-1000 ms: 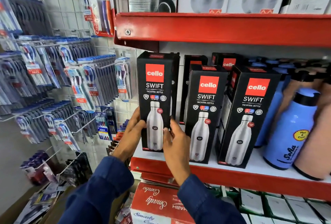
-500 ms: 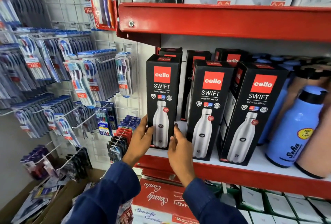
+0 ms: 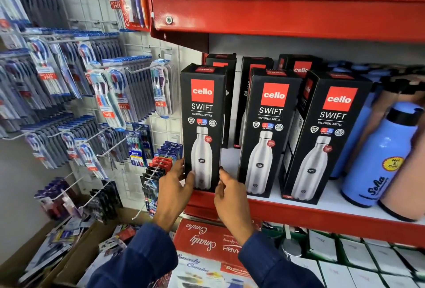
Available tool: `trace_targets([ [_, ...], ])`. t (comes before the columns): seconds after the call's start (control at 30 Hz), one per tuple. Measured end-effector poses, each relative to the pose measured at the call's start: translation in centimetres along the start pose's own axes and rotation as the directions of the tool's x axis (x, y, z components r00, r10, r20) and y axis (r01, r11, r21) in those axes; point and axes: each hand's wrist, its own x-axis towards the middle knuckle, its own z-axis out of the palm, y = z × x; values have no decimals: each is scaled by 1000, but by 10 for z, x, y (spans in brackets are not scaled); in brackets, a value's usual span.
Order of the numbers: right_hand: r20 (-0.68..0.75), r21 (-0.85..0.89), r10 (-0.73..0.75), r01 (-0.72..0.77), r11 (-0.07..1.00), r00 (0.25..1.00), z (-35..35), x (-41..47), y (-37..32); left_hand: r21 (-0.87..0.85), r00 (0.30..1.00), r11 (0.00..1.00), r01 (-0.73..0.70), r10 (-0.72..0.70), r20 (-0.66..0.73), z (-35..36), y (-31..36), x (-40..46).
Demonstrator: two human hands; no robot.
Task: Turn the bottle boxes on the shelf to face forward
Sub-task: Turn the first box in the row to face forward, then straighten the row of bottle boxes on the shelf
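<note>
Three black Cello Swift bottle boxes stand in a front row on the red shelf (image 3: 322, 218), printed fronts toward me. The leftmost box (image 3: 202, 112) stands upright at the shelf's left end. My left hand (image 3: 174, 186) grips its lower left edge and my right hand (image 3: 230, 193) presses its lower right edge. The middle box (image 3: 266, 131) and the right box (image 3: 324, 135) stand beside it, slightly angled. Behind them, more black boxes (image 3: 296, 66) are partly hidden.
Blue and peach bottles (image 3: 377, 156) crowd the shelf's right end. A red upper shelf (image 3: 287, 16) hangs close overhead with Modware boxes. Toothbrush packs (image 3: 110, 94) hang on hooks to the left. Red cartons (image 3: 207, 239) and white boxes lie below.
The leftmost box has gone from lifted and near me to standing at the shelf's left end. Both hands slid down to its lower edges.
</note>
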Motion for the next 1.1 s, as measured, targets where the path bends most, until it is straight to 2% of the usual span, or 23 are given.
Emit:
trace_targets([
  [0.3, 0, 16, -45, 45, 999, 999, -7, -16, -4, 9, 1000, 1000, 21, -21, -3, -8, 10, -17],
  [0.47, -2, 82, -55, 55, 995, 998, -13, -20, -2, 43, 1000, 999, 23, -23, 8, -11, 14, -21],
  [0.53, -27, 175, -37, 42, 984, 999, -21, -25, 0, 9, 996, 999, 44, -44, -74, -11, 18, -27],
  [0.6, -89, 267, -18, 41, 963, 996, -33, -34, 3, -25, 966, 1000, 5, -12, -259, -12, 26, -35],
  [0.63, -150, 290, -11, 54, 955, 989, -41, -39, 6, -39, 942, 998, -42, 27, -334, -10, 34, -40],
  [0.7, -300, 334, 32, 73, 940, 953, -56, -47, 16, -77, 918, 989, -125, 85, -388, -2, 47, -50],
  [0.77, -410, 371, 113, 52, 927, 905, -69, -52, 28, -144, 935, 979, -142, 85, -344, 11, 59, -57],
  [0.83, -446, 376, 185, -5, 927, 876, -78, -53, 40, -209, 974, 974, -91, 43, -221, 27, 69, -61],
  [0.97, -398, 306, 236, -114, 945, 887, -84, -48, 52, -214, 998, 977, 23, -10, 60, 57, 81, -63],
  [1.1, -324, 110, 196, -169, 979, 925, -86, -41, 52, -115, 988, 988, 99, -83, 131, 76, 93, -54],
])
